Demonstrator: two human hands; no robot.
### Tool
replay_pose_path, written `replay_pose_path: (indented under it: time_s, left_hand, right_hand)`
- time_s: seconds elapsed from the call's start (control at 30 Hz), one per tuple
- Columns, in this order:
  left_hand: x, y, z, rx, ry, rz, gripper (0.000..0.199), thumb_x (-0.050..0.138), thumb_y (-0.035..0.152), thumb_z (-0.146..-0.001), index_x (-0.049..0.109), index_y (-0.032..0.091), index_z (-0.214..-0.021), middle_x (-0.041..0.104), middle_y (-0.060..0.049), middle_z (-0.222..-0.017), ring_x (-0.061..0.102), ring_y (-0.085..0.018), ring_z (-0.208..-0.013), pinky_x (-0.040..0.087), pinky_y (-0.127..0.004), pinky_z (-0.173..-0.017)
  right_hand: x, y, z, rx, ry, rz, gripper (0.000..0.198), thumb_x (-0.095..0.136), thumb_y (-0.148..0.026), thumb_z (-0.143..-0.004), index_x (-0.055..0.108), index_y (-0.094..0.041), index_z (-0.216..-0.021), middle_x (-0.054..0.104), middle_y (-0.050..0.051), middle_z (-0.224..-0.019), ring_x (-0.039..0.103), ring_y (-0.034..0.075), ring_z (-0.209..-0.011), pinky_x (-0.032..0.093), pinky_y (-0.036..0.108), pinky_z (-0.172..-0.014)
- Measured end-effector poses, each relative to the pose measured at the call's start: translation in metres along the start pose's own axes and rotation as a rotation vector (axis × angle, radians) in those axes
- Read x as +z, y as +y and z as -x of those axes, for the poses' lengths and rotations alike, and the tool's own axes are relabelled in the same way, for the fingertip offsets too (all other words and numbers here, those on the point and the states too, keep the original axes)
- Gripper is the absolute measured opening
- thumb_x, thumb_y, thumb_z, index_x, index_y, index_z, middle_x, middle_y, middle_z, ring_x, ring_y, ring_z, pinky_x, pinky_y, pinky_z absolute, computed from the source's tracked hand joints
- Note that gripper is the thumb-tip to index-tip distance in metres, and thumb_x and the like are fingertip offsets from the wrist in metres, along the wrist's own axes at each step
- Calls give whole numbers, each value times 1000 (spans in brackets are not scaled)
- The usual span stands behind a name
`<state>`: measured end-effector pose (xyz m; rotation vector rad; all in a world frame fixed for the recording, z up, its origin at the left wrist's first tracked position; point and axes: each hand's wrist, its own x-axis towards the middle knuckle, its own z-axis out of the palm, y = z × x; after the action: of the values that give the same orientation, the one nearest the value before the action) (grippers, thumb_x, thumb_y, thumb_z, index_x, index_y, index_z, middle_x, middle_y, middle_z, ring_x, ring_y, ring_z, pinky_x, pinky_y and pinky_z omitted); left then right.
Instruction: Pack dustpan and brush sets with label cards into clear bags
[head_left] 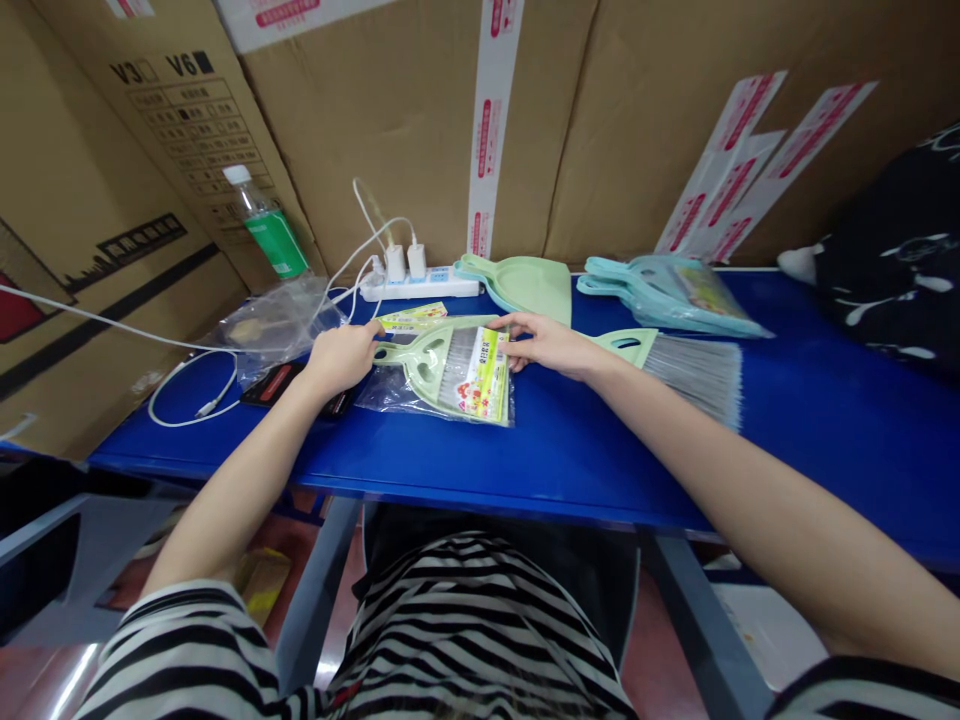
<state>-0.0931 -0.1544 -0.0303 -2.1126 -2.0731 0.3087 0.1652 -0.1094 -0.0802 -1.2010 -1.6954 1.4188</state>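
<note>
A light green dustpan and brush set [431, 368] lies in a clear plastic bag on the blue table, its handle toward the left. A yellow and white label [485, 375] shows at its right end. My left hand [345, 355] is closed at the handle end, fingertips partly hidden. My right hand [538, 342] pinches the label end of the bag, thumb and fingers bent around its upper right edge. Beyond my right wrist lies a loose green brush [694, 375] with grey bristles. An unbagged green dustpan [531, 285] rests behind my right hand.
Blue bagged dustpan sets [667, 290] lie at the back right. A white power strip [442, 285] with chargers and cables stands against the cardboard. At left are a green-labelled bottle [274, 235], crumpled clear plastic [281, 315] and a dark flat box [274, 385]. Dark patterned fabric [892, 250] is at right.
</note>
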Motion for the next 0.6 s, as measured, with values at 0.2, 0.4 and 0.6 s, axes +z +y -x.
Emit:
replay_pose_path:
  time_s: [0.2,0.4,0.6]
  left_hand:
    - [0,0,1,-5,12,10,41,37,21,-97,55,16,-133,69,-16,-119,63,-35,-115,51,-46,-94]
    - [0,0,1,-4,9,7,40,38,21,-97,55,16,-133,69,-16,-119,64,-34,-114,51,-45,-94]
    - [1,-1,1,-4,12,-1,41,37,21,-96,54,18,-133,69,-16,-119,64,-33,-114,51,-45,-94]
  right_hand:
    - [2,-4,3,26,47,20,25,64,-1,-83,61,-17,-102,53,-3,-74,55,5,-52,54,15,-49]
    - [-3,1,0,-10,-29,35,23,58,-6,-88,61,-19,-107,55,-2,-74,57,7,-54,54,17,-50]
    - [-4,-2,1,4,-64,50,27,53,-3,-89,59,-19,-111,55,-2,-80,57,6,-53,57,18,-56]
